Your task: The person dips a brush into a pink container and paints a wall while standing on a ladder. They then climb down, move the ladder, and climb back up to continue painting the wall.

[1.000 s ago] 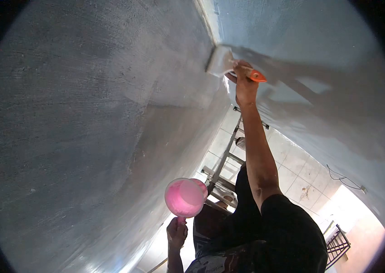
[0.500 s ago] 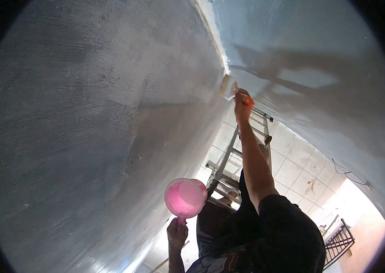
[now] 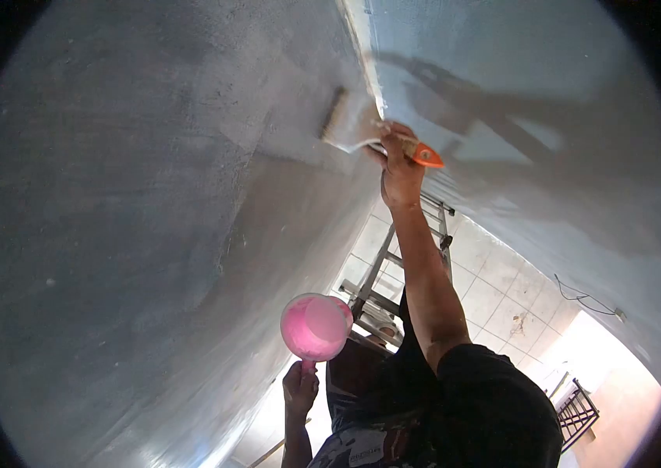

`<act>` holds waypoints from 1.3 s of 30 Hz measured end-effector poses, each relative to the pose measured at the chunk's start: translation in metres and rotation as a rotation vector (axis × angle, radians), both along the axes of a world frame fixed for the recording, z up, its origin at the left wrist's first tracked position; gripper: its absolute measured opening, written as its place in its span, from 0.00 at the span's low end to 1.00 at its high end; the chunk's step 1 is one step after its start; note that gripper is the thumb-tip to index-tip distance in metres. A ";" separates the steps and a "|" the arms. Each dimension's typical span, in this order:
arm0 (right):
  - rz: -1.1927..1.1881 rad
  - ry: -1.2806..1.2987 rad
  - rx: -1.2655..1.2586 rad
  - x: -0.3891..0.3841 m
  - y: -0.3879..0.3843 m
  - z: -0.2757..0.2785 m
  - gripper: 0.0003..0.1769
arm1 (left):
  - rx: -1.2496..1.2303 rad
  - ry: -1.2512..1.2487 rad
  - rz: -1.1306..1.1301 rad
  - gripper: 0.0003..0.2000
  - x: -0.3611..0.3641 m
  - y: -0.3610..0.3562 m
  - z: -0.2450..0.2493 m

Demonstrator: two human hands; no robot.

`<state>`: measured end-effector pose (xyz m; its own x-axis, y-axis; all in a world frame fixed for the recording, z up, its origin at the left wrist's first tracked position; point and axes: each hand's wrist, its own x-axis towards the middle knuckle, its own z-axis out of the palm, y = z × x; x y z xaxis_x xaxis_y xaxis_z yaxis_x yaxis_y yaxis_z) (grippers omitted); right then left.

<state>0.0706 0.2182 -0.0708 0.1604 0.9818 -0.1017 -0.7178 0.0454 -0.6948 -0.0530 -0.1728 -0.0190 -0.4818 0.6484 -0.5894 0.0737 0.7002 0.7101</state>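
Note:
A wide paintbrush (image 3: 355, 123) with an orange-tipped handle is gripped in my right hand (image 3: 401, 168), raised near the corner where two walls meet. Its bristles are right at the grey left wall (image 3: 151, 179). Low in the view, my left hand (image 3: 300, 388) is wrapped round the handle of a pink dipper (image 3: 313, 331). Pale pink shows inside its round bowl, which is held close to the left wall.
Below me a metal ladder (image 3: 373, 273) stands on the tiled floor (image 3: 494, 285). The bluish right wall (image 3: 565, 101) carries my arm's shadow and a loose wire (image 3: 584, 299). A dark metal rack (image 3: 578, 413) is at lower right.
My right hand has moved the paintbrush up and left, from the corner onto the left wall. The dipper stays in my left hand, nearly in the same place.

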 end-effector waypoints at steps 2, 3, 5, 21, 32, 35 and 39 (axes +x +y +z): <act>-0.018 0.032 0.113 0.011 -0.005 0.061 0.10 | 0.021 0.032 -0.057 0.14 -0.005 -0.005 -0.006; -0.032 0.069 0.217 0.013 -0.006 0.075 0.10 | 0.027 0.033 -0.059 0.14 -0.011 -0.015 -0.017; -0.029 0.160 0.244 0.023 0.000 0.074 0.10 | 0.128 0.178 -0.177 0.13 -0.020 -0.027 -0.036; -0.008 -0.103 -0.213 -0.049 -0.010 -0.196 0.07 | 0.019 0.033 0.040 0.08 -0.007 -0.022 -0.013; 0.082 0.067 0.242 -0.003 -0.083 0.149 0.07 | 0.229 0.097 -0.053 0.08 0.001 -0.006 -0.018; 0.075 0.161 0.382 0.025 -0.088 0.189 0.09 | 0.532 0.476 -0.284 0.11 -0.005 -0.002 -0.040; 0.002 0.138 0.369 0.077 -0.102 0.220 0.10 | 0.375 0.149 -0.108 0.11 -0.007 0.006 -0.040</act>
